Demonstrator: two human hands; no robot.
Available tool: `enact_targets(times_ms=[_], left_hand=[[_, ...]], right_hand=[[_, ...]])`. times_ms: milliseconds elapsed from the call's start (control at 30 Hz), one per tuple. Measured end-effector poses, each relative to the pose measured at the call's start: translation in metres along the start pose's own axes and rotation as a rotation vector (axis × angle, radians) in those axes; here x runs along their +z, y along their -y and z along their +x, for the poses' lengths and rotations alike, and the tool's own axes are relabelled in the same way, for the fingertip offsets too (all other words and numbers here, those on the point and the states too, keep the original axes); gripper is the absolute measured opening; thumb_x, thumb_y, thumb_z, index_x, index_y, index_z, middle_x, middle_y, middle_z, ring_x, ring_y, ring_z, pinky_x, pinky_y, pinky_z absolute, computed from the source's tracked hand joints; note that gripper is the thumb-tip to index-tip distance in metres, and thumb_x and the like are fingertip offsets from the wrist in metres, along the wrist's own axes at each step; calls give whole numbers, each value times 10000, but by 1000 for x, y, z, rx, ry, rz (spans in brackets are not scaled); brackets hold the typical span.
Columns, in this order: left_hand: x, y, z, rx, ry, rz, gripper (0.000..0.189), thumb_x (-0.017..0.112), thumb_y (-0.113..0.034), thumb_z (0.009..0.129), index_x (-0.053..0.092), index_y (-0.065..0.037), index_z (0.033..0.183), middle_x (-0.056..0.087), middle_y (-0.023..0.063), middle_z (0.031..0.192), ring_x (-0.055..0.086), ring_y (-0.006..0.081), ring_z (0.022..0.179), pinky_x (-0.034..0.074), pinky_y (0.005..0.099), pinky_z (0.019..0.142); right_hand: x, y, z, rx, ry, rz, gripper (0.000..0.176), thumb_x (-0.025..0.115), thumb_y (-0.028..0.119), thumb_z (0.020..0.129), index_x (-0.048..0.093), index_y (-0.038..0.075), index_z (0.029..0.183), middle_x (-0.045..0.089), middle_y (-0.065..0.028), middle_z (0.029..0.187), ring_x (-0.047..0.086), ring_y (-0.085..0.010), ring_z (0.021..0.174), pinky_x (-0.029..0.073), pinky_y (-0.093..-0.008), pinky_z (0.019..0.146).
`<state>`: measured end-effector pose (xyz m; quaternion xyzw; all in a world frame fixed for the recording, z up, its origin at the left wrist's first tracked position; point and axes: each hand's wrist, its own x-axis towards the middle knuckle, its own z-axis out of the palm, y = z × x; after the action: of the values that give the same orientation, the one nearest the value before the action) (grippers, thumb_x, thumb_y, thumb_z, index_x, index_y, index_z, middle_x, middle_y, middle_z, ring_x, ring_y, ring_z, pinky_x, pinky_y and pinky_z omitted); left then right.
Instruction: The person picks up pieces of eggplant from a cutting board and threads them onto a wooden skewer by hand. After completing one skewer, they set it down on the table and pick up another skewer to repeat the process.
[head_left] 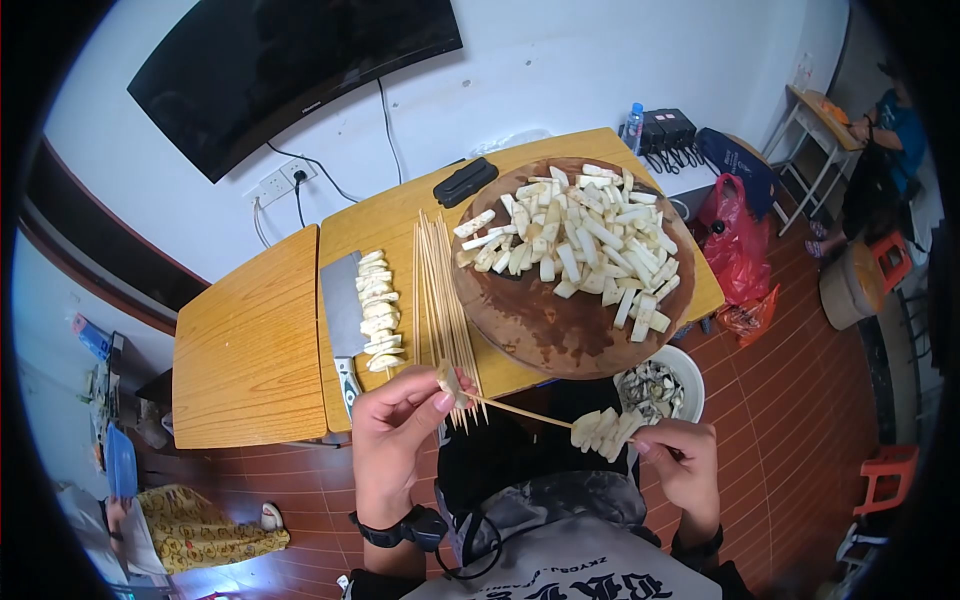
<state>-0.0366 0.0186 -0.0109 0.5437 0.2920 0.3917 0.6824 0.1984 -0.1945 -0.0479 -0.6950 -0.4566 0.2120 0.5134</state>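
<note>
My left hand (393, 425) pinches a pale piece of eggplant (449, 382) at the tip of a bamboo skewer (525, 412). At the skewer's other end, my right hand (685, 465) is closed around it, right beside several threaded eggplant pieces (602, 433). Beyond my hands, a round wooden chopping board (530, 325) carries a heap of cut eggplant strips (590, 235). A bundle of bare skewers (436, 290) lies left of the board. Further left are a loaded eggplant skewer (378, 310) and a cleaver (343, 300).
The yellow wooden table (250, 340) stands against the wall below a television (300, 70). A black case (466, 181) lies behind the board. A white bucket (690, 385) of peelings stands below the table's edge. Red bags (738, 240) hang at right. Other people are at both sides.
</note>
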Motion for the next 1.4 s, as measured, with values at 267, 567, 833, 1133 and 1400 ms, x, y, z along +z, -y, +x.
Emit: enact_targets(times_ms=[267, 567, 833, 1133, 1400], left_hand=[[-2, -9, -2, 14, 61, 146, 250, 662, 133, 871, 708, 55, 1104, 694, 146, 1029, 697, 207, 929, 567, 307, 830], [0, -17, -3, -4, 108, 305, 232, 714, 109, 864, 721, 49, 1087, 690, 96, 1021, 677, 143, 918, 546, 249, 806], [6, -15, -4, -13, 118, 265, 250, 709, 146, 818, 726, 67, 1055, 699, 140, 976, 680, 191, 862, 545, 290, 784], [5, -9, -6, -96, 145, 86, 240, 713, 166, 804, 724, 73, 1024, 706, 145, 985, 688, 195, 904, 563, 306, 836], [19, 0, -8, -205, 141, -6, 239, 709, 166, 772, 731, 81, 994, 720, 179, 929, 712, 236, 843, 579, 327, 783]], right_hand=[[-1, -4, 0, -36, 5, -20, 111, 699, -54, 805, 746, 8, 885, 643, -120, 666, 599, -248, 549, 437, -318, 534], [-2, -7, -2, -50, -5, 2, 112, 693, -57, 810, 746, 7, 885, 634, -117, 661, 594, -249, 542, 431, -319, 526], [-3, -11, -3, -84, -9, -13, 108, 695, -59, 802, 742, 6, 875, 630, -118, 659, 592, -253, 538, 428, -321, 521], [-3, -9, -2, -82, 5, 16, 102, 692, -58, 814, 746, 2, 876, 666, -117, 685, 622, -241, 560, 454, -310, 538], [-2, -6, -1, -84, 22, 29, 114, 692, -59, 810, 751, 6, 883, 668, -115, 688, 628, -241, 569, 456, -310, 541]])
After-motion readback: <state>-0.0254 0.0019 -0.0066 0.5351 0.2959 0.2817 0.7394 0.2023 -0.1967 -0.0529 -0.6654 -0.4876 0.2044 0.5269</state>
